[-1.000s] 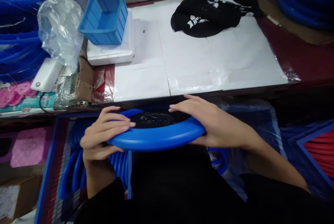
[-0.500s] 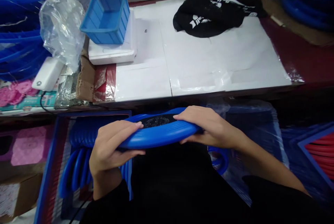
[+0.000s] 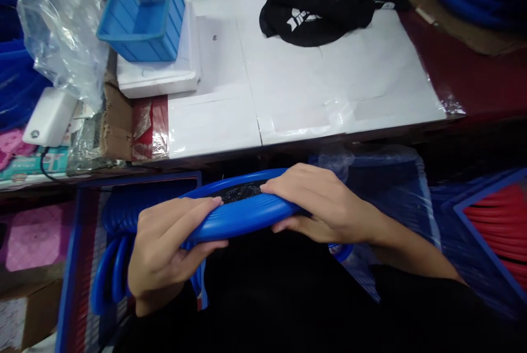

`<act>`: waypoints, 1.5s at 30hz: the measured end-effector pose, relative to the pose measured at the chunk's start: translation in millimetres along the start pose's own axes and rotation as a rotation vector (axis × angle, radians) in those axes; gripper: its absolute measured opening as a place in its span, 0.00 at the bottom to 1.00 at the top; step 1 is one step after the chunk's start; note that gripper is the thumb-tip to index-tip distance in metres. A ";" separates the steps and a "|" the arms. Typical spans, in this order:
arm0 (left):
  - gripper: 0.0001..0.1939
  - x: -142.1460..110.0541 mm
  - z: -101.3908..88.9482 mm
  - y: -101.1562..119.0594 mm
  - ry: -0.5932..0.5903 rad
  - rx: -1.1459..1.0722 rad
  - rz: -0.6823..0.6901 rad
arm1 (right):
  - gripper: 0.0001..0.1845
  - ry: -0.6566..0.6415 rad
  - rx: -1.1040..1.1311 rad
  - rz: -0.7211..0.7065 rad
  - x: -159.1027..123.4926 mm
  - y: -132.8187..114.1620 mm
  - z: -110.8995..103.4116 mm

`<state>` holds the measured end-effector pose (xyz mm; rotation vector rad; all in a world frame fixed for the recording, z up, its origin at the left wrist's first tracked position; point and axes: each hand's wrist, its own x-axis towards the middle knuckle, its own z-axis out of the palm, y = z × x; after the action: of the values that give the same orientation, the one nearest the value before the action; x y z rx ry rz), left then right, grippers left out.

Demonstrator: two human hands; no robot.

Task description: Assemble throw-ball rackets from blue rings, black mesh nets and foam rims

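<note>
In front of my body I hold a blue plastic ring (image 3: 242,218) with a dark, patterned mesh centre, tilted so its near edge faces me. My left hand (image 3: 168,243) grips its left side, thumb below the rim and fingers over the top. On the right side my right hand (image 3: 317,199) clasps the rim the same way, fingertips reaching to the mesh. Both hands are closed on it. The ring's underside is hidden. Beyond it, on the white-covered worktable (image 3: 296,89), lies black fabric (image 3: 317,7) with white print.
A light blue bin (image 3: 142,18) stands on a white box (image 3: 160,76) at the table's left. Clear plastic bags (image 3: 61,23) and a white device (image 3: 50,117) are beside it. Below are crates with blue rings (image 3: 117,268) and red rings (image 3: 500,227).
The view has shifted, so the table and its contents appear further left and slightly higher. Both hands keep hold of the ring, which is tilted a little more.
</note>
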<state>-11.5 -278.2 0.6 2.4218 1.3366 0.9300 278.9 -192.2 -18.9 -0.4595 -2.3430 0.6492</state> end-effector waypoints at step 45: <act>0.24 -40.8 52.9 -90.6 0.898 -0.366 -0.125 | 0.30 0.344 0.318 0.197 -6.7 71.0 27.8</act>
<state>-55.8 -255.4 -100.3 1.6425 1.3385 2.1369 275.8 -146.7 -80.3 -0.6056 -1.8461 0.9370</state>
